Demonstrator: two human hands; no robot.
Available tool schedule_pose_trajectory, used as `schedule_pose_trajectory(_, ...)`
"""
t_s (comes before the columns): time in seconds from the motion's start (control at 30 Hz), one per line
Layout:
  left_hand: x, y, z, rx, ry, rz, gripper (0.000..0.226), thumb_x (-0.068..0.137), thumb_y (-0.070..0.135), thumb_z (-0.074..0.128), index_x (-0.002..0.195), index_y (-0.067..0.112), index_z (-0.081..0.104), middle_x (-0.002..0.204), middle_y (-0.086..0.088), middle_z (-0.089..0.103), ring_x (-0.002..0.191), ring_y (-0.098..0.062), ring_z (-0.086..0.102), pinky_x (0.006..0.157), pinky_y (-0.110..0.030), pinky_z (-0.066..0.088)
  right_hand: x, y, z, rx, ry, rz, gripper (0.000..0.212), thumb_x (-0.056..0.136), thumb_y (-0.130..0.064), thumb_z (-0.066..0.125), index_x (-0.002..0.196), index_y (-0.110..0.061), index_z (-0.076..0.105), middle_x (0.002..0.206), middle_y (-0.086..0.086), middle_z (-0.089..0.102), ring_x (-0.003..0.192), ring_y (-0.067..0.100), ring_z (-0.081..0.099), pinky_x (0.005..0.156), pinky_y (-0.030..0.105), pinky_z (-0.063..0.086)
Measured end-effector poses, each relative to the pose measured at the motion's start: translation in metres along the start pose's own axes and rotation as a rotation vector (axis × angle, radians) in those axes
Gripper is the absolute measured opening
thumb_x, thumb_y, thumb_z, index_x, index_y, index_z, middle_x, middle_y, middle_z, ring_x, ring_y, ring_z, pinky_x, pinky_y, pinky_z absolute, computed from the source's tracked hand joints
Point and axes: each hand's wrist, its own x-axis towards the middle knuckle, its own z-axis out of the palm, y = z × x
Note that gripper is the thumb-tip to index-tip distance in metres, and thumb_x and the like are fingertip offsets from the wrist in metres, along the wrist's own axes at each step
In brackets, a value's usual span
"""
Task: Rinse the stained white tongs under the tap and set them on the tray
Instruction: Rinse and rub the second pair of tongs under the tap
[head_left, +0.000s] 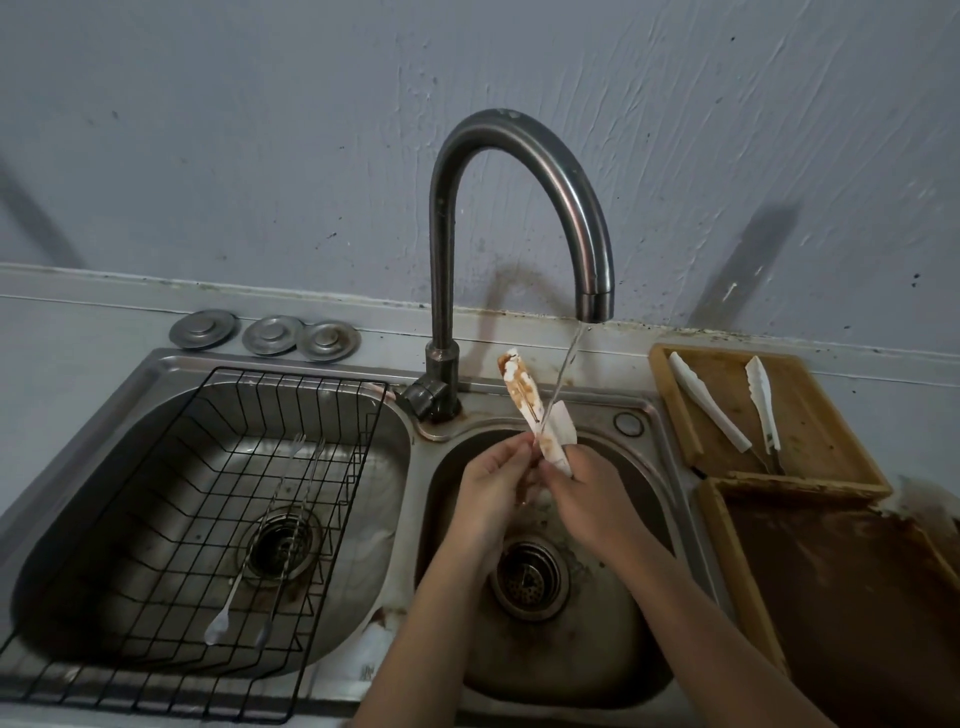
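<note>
1. A scuffed grey wall (260, 156) rises behind a grey bench (78, 322) that carries a steel double sink (410, 441).
2. My left hand (491, 486) is over the right basin (644, 649), fingers curled in and pinching the lower end of the stained white tongs (535, 410) from the left.
3. My right hand (589, 499) meets it from the other side, fingers curled round the same lower end, so both hands grip the tongs close together.
4. The tongs stand nearly upright above my hands, their long axis running from my fingers up and slightly left toward the wall. The two arms splay apart at the top: the left one is smeared brown along its length, the right one looks mostly white.
5. A thin stream of water (563, 374) falls from the spout of the curved metal tap (519, 171) and lands on the tongs just above my fingers.
6. Below my hands sits the basin's drain strainer (527, 579), with brownish marks around it.
7. On the bench to my right lies a wooden tray (670, 410) holding two white tongs (709, 402) and (762, 402), well apart from the ones I hold. A second, brown-stained tray (737, 571) lies nearer me.
8. The left basin holds a black wire rack (208, 519) with two long thin metal utensils (270, 545) lying in it.
9. Three round metal sink plugs (265, 332) lie on the bench behind the left basin.
</note>
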Motion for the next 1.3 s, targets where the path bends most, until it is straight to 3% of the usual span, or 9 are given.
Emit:
schedule_pose_trajectory(0.13, 0.000, -0.004, -0.008, 0.017, 0.043, -0.018, 0.021, 0.090, 0.013, 0.056, 0.096, 0.018, 0.075, 0.093, -0.011, 0.075, 0.084, -0.021, 0.067, 0.073, -0.029, 0.052, 0.006, -0.004, 0.006, -0.083, -0.092, 0.088, 0.026, 0.094, -0.031, 0.042, 0.083, -0.016, 0.060, 0.067, -0.001, 0.057, 0.053, 0.009, 0.048, 0.049, 0.023, 0.035)
schedule_pose_trajectory(0.3, -0.008, -0.006, -0.014, 0.090, 0.012, -0.039, 0.030, 0.095, 0.012, 0.043, 0.104, -0.002, 0.068, 0.059, 0.002, 0.059, 0.056, -0.010, 0.041, 0.055, -0.024, 0.028, 0.012, -0.002, 0.006, -0.212, -0.077, 0.151, 0.047, 0.099, -0.034, 0.029, 0.080, -0.007, 0.064, 0.062, 0.001, 0.053, 0.051, 0.010, 0.047, 0.047, 0.024, 0.032)
schedule_pose_trajectory(0.47, -0.011, -0.005, -0.015, 0.107, 0.020, -0.112, 0.017, 0.089, 0.013, 0.058, 0.093, 0.009, 0.074, 0.075, -0.007, 0.064, 0.061, -0.011, 0.048, 0.057, -0.022, 0.036, 0.015, -0.003, 0.008, -0.282, -0.093, 0.180, 0.055, 0.100, -0.036, 0.025, 0.082, -0.003, 0.065, 0.064, 0.004, 0.057, 0.053, 0.010, 0.050, 0.046, 0.022, 0.032)
schedule_pose_trajectory(0.67, -0.011, -0.006, -0.008, 0.019, 0.038, -0.147, 0.033, 0.072, -0.004, 0.073, 0.102, 0.000, 0.062, 0.087, -0.012, 0.076, 0.076, -0.024, 0.073, 0.056, -0.026, 0.056, 0.010, 0.000, 0.008, -0.135, -0.122, 0.237, 0.042, 0.099, -0.032, 0.030, 0.071, -0.012, 0.054, 0.059, 0.001, 0.050, 0.050, 0.011, 0.047, 0.047, 0.023, 0.033)
schedule_pose_trajectory(0.87, 0.003, -0.009, -0.001, 0.029, 0.256, -0.158, 0.019, 0.086, 0.023, 0.064, 0.092, 0.006, 0.071, 0.078, -0.011, 0.073, 0.071, -0.022, 0.070, 0.066, -0.034, 0.059, 0.008, -0.001, 0.007, 0.203, -0.135, 0.358, 0.045, 0.097, -0.040, 0.030, 0.078, -0.014, 0.061, 0.067, 0.001, 0.060, 0.061, 0.013, 0.055, 0.054, 0.026, 0.037)
schedule_pose_trajectory(0.93, 0.007, -0.007, 0.001, 0.002, 0.289, -0.152, 0.021, 0.088, 0.025, 0.060, 0.090, 0.009, 0.073, 0.083, -0.014, 0.075, 0.078, -0.028, 0.071, 0.074, -0.042, 0.058, 0.006, -0.002, 0.009, 0.342, -0.169, 0.312, 0.040, 0.097, -0.033, 0.034, 0.079, -0.014, 0.065, 0.064, -0.002, 0.064, 0.061, 0.010, 0.059, 0.053, 0.023, 0.043)
schedule_pose_trajectory(1.03, 0.008, 0.004, -0.001, -0.039, 0.200, -0.120, 0.019, 0.088, 0.022, 0.059, 0.084, 0.013, 0.076, 0.072, -0.010, 0.072, 0.055, -0.017, 0.066, 0.053, -0.032, 0.054, 0.003, 0.001, 0.007, 0.431, -0.211, 0.178, 0.032, 0.096, -0.021, 0.038, 0.087, -0.013, 0.068, 0.064, -0.002, 0.068, 0.061, 0.007, 0.064, 0.052, 0.015, 0.048)
schedule_pose_trajectory(1.13, 0.008, 0.011, -0.004, -0.021, 0.128, -0.102, 0.018, 0.091, 0.017, 0.056, 0.092, 0.011, 0.073, 0.057, -0.004, 0.066, 0.036, -0.008, 0.050, 0.038, -0.020, 0.041, 0.004, 0.004, 0.005, 0.447, -0.207, 0.086, 0.029, 0.097, -0.016, 0.038, 0.097, -0.009, 0.066, 0.072, 0.006, 0.070, 0.071, 0.015, 0.067, 0.066, 0.023, 0.052)
schedule_pose_trajectory(1.3, 0.011, 0.016, -0.002, -0.060, 0.053, -0.039, 0.018, 0.092, 0.010, 0.054, 0.097, 0.009, 0.071, 0.066, -0.013, 0.059, 0.044, -0.013, 0.046, 0.048, -0.023, 0.049, 0.009, 0.004, 0.003, 0.416, -0.198, -0.006, 0.025, 0.097, -0.012, 0.039, 0.099, -0.011, 0.065, 0.072, 0.003, 0.071, 0.073, 0.015, 0.067, 0.068, 0.023, 0.050)
